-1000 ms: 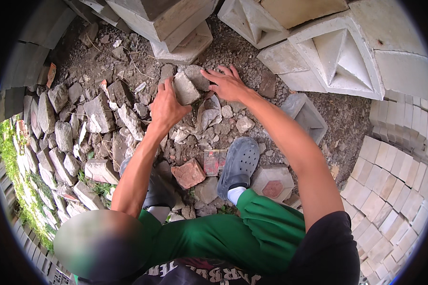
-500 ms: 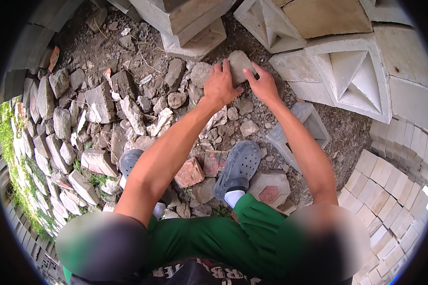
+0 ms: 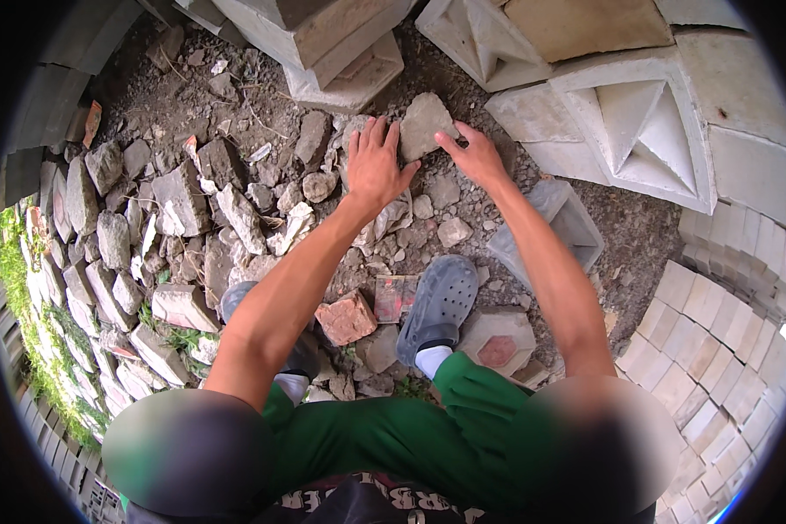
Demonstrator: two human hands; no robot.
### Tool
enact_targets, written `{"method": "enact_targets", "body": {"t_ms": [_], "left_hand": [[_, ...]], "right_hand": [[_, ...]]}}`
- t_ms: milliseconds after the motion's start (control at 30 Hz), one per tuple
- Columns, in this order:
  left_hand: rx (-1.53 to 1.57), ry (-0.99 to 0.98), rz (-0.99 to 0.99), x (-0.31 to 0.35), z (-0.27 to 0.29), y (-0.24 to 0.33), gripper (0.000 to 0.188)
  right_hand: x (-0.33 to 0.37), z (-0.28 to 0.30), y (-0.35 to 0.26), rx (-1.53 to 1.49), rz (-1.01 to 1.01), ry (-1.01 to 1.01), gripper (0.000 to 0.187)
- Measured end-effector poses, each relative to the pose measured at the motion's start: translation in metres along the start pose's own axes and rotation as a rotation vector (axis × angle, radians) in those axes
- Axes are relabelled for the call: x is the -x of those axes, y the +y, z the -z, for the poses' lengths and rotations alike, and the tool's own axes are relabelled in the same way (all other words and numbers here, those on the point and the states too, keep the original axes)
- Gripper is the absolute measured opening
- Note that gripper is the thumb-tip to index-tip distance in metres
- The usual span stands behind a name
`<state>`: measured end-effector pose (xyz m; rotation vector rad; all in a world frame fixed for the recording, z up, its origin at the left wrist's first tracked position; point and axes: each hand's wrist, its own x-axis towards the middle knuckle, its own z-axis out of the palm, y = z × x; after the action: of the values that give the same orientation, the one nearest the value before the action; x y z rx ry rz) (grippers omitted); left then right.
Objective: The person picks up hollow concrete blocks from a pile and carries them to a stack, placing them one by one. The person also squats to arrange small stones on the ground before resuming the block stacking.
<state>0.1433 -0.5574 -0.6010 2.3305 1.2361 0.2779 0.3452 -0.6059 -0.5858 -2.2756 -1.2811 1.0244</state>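
A flat grey chunk of broken concrete (image 3: 426,127) lies on the rubble at the far middle, between my two hands. My left hand (image 3: 375,164) is spread over a rounded grey stone (image 3: 353,131) just left of it, fingers stretched forward and thumb pointing toward the chunk. At the chunk's right edge is my right hand (image 3: 479,159), its thumb touching or nearly touching the side and its fingers apart. The undersides of both hands are hidden.
Rows of rough stones (image 3: 183,196) cover the left side. Concrete blocks with recessed faces (image 3: 629,131) stand at the right, and a hollow one (image 3: 555,218) lies by my right forearm. A stacked block pillar (image 3: 345,74) rises beyond. A reddish brick piece (image 3: 347,318) lies near my feet.
My left hand has shifted left, away from the concrete chunk and over the neighbouring stone. My right hand stays at the chunk's right edge. The whole view has shifted slightly.
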Motion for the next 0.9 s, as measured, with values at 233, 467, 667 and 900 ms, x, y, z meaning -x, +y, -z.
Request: {"method": "enact_targets", "body": {"t_ms": [233,467,667,900], "left_hand": [[0.086,0.047,-0.021,0.002,0.01,0.004,0.075],[0.433,0.054,0.191,0.004,0.014,0.02,0.07],[0.473,-0.107,0.249,0.008,0.025,0.007,0.063],[0.451,-0.125,0.275,0.013,0.038,-0.028,0.05]], "right_hand": [[0.003,-0.012,-0.006,-0.015,-0.125,0.03,0.091],[0.018,-0.039,-0.037,-0.031,-0.166,0.208,0.105],[-0.002,-0.01,-0.021,-0.03,-0.014,0.102,0.091],[0.018,0.023,-0.011,0.43,0.244,0.018,0.096]]}}
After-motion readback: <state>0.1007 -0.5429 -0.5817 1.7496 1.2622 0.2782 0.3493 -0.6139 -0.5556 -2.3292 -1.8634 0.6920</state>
